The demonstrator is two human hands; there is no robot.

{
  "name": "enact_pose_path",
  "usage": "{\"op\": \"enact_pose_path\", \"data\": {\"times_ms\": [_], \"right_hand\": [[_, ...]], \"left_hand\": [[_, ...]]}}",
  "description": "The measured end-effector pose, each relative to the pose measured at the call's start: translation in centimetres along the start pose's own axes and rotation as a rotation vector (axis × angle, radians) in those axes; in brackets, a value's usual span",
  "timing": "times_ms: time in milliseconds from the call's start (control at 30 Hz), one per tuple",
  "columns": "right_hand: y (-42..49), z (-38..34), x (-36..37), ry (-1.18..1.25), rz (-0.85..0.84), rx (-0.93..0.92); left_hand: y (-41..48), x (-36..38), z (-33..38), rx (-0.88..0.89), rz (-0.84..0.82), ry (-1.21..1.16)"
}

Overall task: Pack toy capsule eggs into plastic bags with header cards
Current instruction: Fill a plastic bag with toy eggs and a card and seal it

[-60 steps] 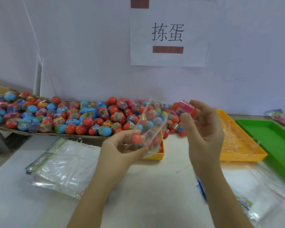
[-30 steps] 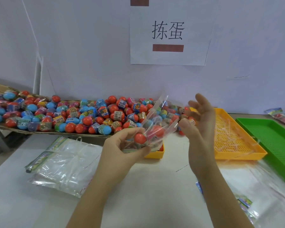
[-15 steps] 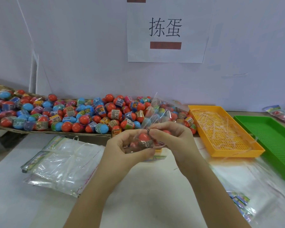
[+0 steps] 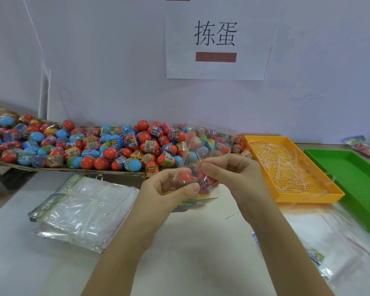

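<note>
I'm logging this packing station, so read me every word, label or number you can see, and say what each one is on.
"拣蛋": on the white paper sign.
Wrap labels on the capsule eggs: too small and blurred to read.
Header card of the held plastic bag: print blurred, unreadable.

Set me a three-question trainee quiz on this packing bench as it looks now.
1. True or false: the left hand and the right hand both grip the plastic bag.
2. Which tray lies nearer the hands? A. orange tray B. green tray
3. Fill in: the stack of empty bags lies on the person's ____ side.
Key: 1 true; 2 A; 3 left.
</note>
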State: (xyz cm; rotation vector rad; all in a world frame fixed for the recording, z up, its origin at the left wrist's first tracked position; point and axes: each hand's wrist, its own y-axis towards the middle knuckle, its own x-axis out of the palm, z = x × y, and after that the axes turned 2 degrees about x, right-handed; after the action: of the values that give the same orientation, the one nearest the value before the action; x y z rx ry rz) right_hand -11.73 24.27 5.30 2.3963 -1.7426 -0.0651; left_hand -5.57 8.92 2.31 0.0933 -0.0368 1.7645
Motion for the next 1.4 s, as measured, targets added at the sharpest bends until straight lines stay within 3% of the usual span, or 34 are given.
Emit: {"op": "enact_pose_path", "data": {"times_ms": [167,367,533,700,1000,1233,1400], "right_hand": [[-0.1,0.1,0.2,-0.014,-0.036,-0.002],[-0.2,-0.3,0.2,-0.094,-0.131,0.070],[-0.2,-0.1,0.2,-0.055,-0.125,0.054],[-0.1,0.6,0.6,-0.164,-0.136,0.053],[-0.1,0.5,0.6,-0.083,-0.172,-0.012],[-0.2,0.6,0.8,-0.138,-0.248,0.024],[-0.1,0.5,0.4,-0.146,-0.281,0.048]], "left_hand": [[-0.1,0.8,-0.3,-0.049,-0.031,0.027],[0.1,0.7,-0.2,-0.016,0.092,-0.068],[0.1,0.8,-0.3,-0.016,0.107,-0.094],[0.2,0.8,-0.5,0.004,0.170,-0.144],[0.0,0.7,0.0,0.050,0.152,-0.198],[-0.1,0.2,0.2,0.133,0.345,-0.316],[-0.2,0.2,0.4,0.176,0.233,-0.298]]}}
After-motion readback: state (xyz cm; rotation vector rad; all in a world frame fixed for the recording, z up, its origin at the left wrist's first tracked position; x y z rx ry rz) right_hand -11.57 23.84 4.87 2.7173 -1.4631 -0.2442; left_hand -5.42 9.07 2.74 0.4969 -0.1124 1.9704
